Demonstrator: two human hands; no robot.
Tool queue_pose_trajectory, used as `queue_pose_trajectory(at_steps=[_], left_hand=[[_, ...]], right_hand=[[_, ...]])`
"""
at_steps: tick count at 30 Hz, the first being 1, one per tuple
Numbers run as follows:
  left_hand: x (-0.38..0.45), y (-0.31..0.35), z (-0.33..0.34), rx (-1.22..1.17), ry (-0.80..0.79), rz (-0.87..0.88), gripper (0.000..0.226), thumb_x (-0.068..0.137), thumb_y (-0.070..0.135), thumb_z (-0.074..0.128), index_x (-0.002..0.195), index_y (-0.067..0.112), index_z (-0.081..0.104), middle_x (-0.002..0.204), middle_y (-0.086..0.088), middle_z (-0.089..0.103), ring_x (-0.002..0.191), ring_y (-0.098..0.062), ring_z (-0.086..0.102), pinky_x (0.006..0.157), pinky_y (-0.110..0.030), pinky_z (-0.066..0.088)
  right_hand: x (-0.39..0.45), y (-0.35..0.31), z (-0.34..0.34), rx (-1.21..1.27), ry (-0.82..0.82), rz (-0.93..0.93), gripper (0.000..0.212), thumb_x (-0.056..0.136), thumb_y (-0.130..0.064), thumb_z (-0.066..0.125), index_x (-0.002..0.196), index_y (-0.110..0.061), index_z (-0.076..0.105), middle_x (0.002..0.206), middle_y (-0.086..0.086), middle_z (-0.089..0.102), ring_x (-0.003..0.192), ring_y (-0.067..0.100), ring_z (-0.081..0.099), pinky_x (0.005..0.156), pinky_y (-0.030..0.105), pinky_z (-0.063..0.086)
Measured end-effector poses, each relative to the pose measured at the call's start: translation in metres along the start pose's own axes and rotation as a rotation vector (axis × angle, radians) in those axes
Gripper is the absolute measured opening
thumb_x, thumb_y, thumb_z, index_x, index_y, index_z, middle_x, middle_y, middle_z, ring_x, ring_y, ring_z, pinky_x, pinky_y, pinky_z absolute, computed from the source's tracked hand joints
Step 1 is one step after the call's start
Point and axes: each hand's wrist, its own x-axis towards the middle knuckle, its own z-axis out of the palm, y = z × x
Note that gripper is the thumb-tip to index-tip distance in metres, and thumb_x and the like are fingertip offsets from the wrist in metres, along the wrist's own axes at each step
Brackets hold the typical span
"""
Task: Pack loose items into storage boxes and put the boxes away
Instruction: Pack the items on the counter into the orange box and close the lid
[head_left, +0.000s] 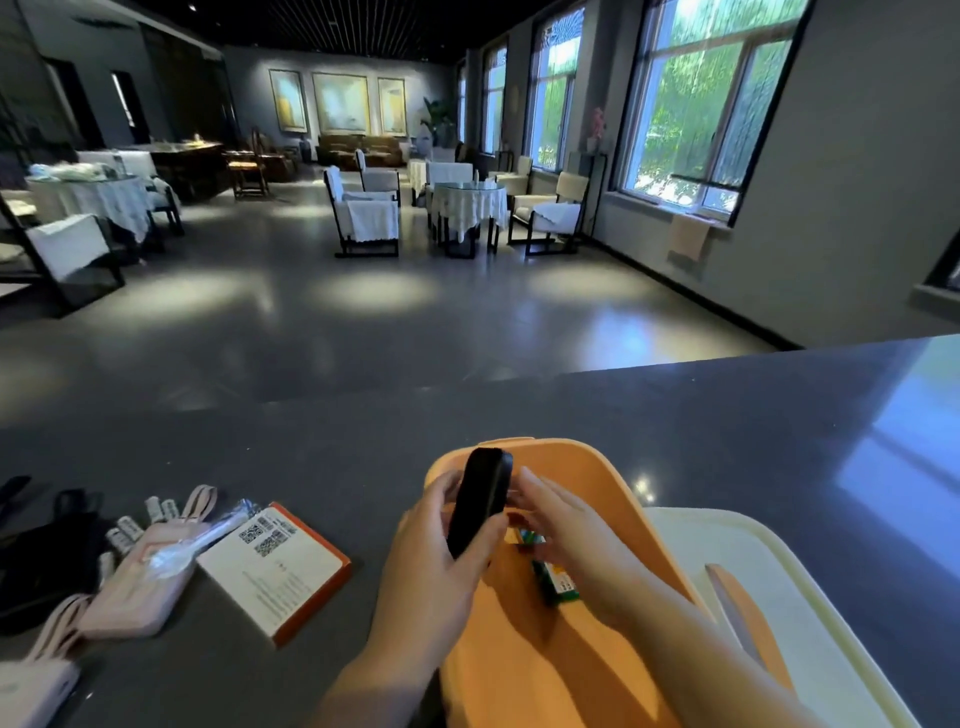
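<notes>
Orange storage box (519, 670) sits open on the dark desk (675, 415) directly under our hands, its long axis running away from us. Above it we hold a black oblong device (479, 501) nearly upright, long axis pointing up and slightly away, rounded top end toward the far rim of the box. Our left hand (434, 561) wraps its fingers and thumb around the lower part of the device; our right hand (561, 525) touches the device's right edge with its fingers, though we cannot tell how firmly it grips. Beneath the right hand, inside the box, lies a small green and orange packet (553, 582); its print is too small to read. Just right of the hands lies a cream lid (779, 571), touching the box. Left of the hands, an orange-edged white booklet (275, 566) shows two QR codes and lines of unreadable text. Farther left are a pink pouch (140, 587), a clear-wrapped plastic spoon (197, 540) across it, some small batteries (127, 530) and a black bag (41, 561).
</notes>
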Motion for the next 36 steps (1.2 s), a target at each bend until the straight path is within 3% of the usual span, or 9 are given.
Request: queue_pose_trajectory(at_steps=[3, 8, 10, 14, 17, 22, 28, 31, 36], left_hand=[[-0.007, 0.007, 0.002, -0.068, -0.070, 0.002, 0.035, 0.086, 0.045, 0.060, 0.114, 0.059, 0.043, 0.115, 0.024, 0.059, 0.107, 0.007, 0.057, 0.088, -0.019, 0.050], [-0.014, 0.010, -0.002, 0.019, -0.163, 0.033, 0.035, 0.086, 0.048, 0.060, 0.113, 0.061, 0.042, 0.112, 0.034, 0.055, 0.106, 0.016, 0.051, 0.082, -0.009, 0.044], [-0.014, 0.004, -0.007, 0.232, -0.170, 0.073, 0.047, 0.081, 0.054, 0.062, 0.121, 0.056, 0.037, 0.121, 0.036, 0.043, 0.118, 0.013, 0.038, 0.097, -0.014, 0.035], [-0.015, -0.020, -0.014, 0.507, -0.160, 0.057, 0.070, 0.081, 0.054, 0.060, 0.141, 0.042, 0.026, 0.147, 0.025, 0.019, 0.137, 0.000, 0.012, 0.114, -0.026, 0.015], [-0.019, -0.028, -0.016, 0.425, -0.188, 0.015, 0.061, 0.087, 0.048, 0.056, 0.140, 0.044, 0.026, 0.148, 0.030, 0.011, 0.138, 0.004, 0.007, 0.114, -0.026, 0.014], [-0.021, -0.037, -0.023, 0.368, -0.218, 0.030, 0.052, 0.091, 0.047, 0.049, 0.140, 0.043, 0.029, 0.145, 0.038, 0.008, 0.137, 0.008, 0.007, 0.116, -0.028, 0.019], [-0.025, -0.038, -0.031, 0.393, -0.195, 0.057, 0.051, 0.089, 0.052, 0.049, 0.138, 0.043, 0.036, 0.146, 0.037, 0.011, 0.131, 0.012, 0.009, 0.112, -0.022, 0.014], [-0.031, -0.037, -0.038, 0.383, -0.179, 0.042, 0.054, 0.088, 0.054, 0.050, 0.139, 0.041, 0.037, 0.150, 0.029, 0.018, 0.137, 0.005, 0.012, 0.112, -0.024, 0.013], [-0.053, -0.080, -0.072, 0.378, -0.051, -0.092, 0.054, 0.081, 0.055, 0.047, 0.130, 0.034, 0.051, 0.148, 0.015, 0.032, 0.137, -0.005, 0.024, 0.111, -0.016, 0.014]], right_hand=[[-0.014, -0.002, 0.007, 0.096, -0.057, -0.050, 0.032, 0.097, -0.032, 0.054, 0.126, -0.022, 0.059, 0.117, 0.003, 0.069, 0.112, 0.018, 0.064, 0.101, 0.043, 0.047], [-0.018, 0.007, 0.003, 0.228, -0.084, -0.026, 0.038, 0.092, -0.025, 0.062, 0.128, -0.015, 0.056, 0.121, 0.010, 0.067, 0.114, 0.023, 0.063, 0.099, 0.040, 0.048], [-0.017, 0.009, 0.001, 0.201, -0.021, 0.002, 0.046, 0.087, -0.032, 0.068, 0.129, -0.017, 0.057, 0.118, 0.004, 0.068, 0.111, 0.019, 0.064, 0.096, 0.037, 0.050], [0.002, 0.014, -0.008, -0.401, 0.372, 0.086, 0.061, 0.070, -0.044, 0.081, 0.120, -0.025, 0.053, 0.105, -0.008, 0.063, 0.092, 0.009, 0.063, 0.077, 0.024, 0.055], [0.022, 0.024, -0.012, -0.946, 0.400, 0.133, 0.068, 0.065, -0.052, 0.080, 0.119, -0.027, 0.048, 0.102, -0.010, 0.053, 0.087, 0.008, 0.057, 0.072, 0.022, 0.054], [0.048, 0.050, -0.023, -1.133, 0.377, 0.240, 0.067, 0.069, -0.055, 0.074, 0.119, -0.020, 0.045, 0.102, -0.005, 0.056, 0.084, 0.010, 0.057, 0.072, 0.023, 0.052], [0.055, 0.065, -0.017, -1.280, 0.270, 0.375, 0.083, 0.081, -0.062, 0.059, 0.141, -0.015, 0.025, 0.135, 0.009, 0.042, 0.117, 0.025, 0.051, 0.094, 0.037, 0.049], [0.045, 0.038, 0.005, -1.254, 0.332, 0.171, 0.069, 0.087, -0.056, 0.057, 0.140, -0.017, 0.035, 0.135, 0.007, 0.047, 0.118, 0.023, 0.052, 0.093, 0.037, 0.050], [0.019, -0.032, 0.083, -0.734, 0.305, -0.385, 0.035, 0.087, -0.023, 0.066, 0.121, -0.023, 0.055, 0.109, -0.004, 0.058, 0.096, 0.013, 0.059, 0.082, 0.036, 0.051]])
